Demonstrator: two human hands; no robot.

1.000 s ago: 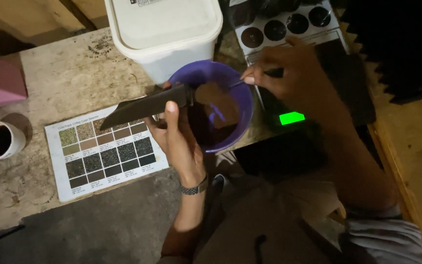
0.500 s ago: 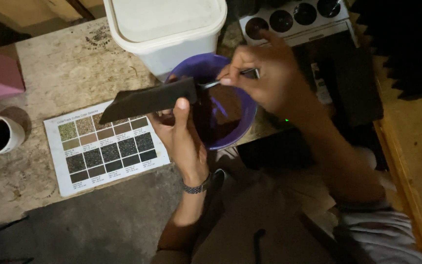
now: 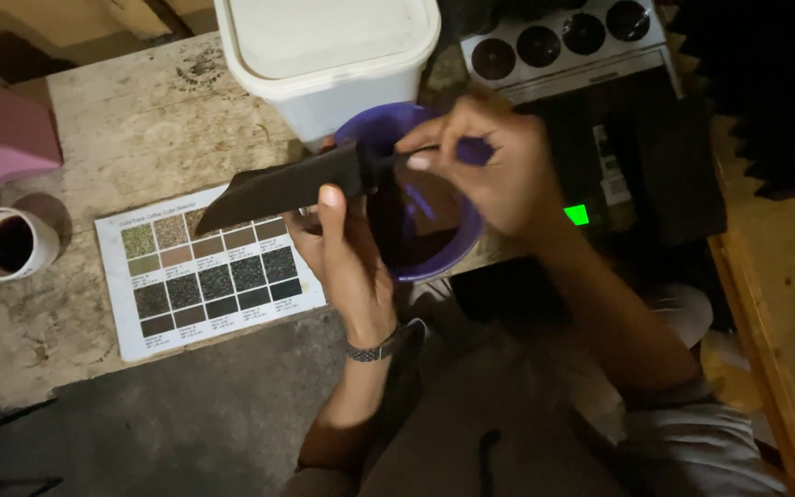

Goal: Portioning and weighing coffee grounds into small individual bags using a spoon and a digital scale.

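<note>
My left hand grips a flat dark card-like piece, held level over the near edge of the table, its right end reaching the purple bowl. My right hand is over the bowl, fingers pinched on a thin stick-like tool that touches the dark piece's right end. The bowl holds a dark brown mass. Under the dark piece lies a white chart of brown and black colour swatches.
A white lidded tub stands behind the bowl. A white tray of round dark samples is at the back right, above a black device with a green light. A cup of dark liquid and a pink block sit left.
My right hand has moved left from the bowl's right rim to the end of the dark piece. The left hand has raised the piece slightly and holds it steady.
</note>
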